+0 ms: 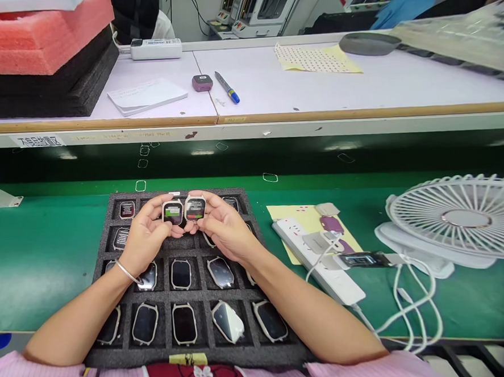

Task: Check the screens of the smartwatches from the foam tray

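My left hand is closed on a small watch body whose lit screen shows a green band. My right hand grips a second watch body with a red band on its screen. Both are held side by side, nearly touching, above the far rows of a black foam tray. The tray's pockets hold several more watch bodies, most with dark screens; a few at the back are lit. A thin bangle circles my left wrist.
A white power strip with plugged adapters and white cables lies right of the tray, on a yellow sheet. A white desk fan lies at the right. On the raised shelf behind: notepad, pen, small purple device, foam stacks.
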